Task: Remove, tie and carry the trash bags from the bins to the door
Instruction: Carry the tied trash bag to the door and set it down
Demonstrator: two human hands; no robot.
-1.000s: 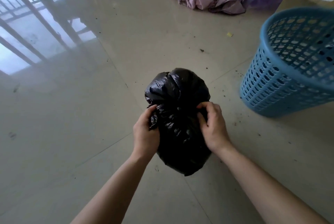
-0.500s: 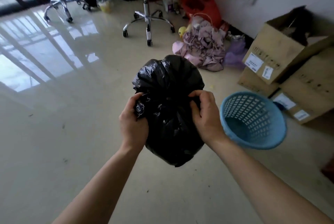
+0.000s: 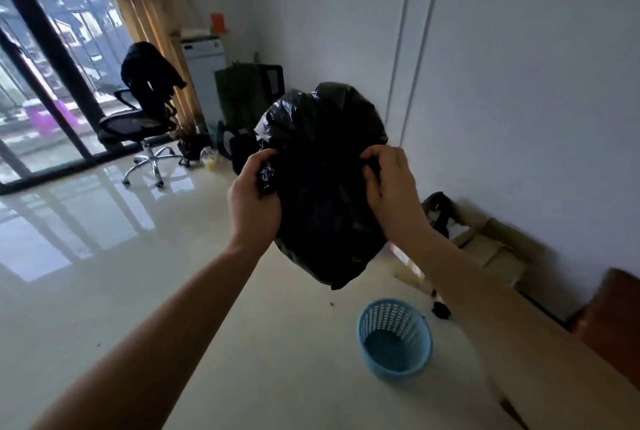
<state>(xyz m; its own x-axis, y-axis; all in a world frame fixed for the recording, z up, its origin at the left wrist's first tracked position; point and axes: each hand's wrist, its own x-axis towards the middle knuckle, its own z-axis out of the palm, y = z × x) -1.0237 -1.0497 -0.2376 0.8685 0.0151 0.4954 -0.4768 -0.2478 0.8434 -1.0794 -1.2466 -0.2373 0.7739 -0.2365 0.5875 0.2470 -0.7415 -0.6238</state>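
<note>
A full black trash bag (image 3: 323, 183) hangs in the air in front of me, well above the floor. My left hand (image 3: 254, 197) grips a bunched fold of the bag on its left side. My right hand (image 3: 389, 187) grips the plastic on its right side, fingers curled into it. Below and to the right, the blue perforated bin (image 3: 394, 336) stands on the floor with no bag in it.
A black office chair (image 3: 145, 110) with a dark garment on its back stands by the glass doors at left. Bags and a white appliance (image 3: 204, 72) sit in the far corner. Open cardboard boxes (image 3: 485, 249) line the right wall. A brown object (image 3: 609, 311) is at right edge.
The bag has been lifted higher, held in both hands. The view has risen from the floor to the room; the blue bin now lies lower and farther away.
</note>
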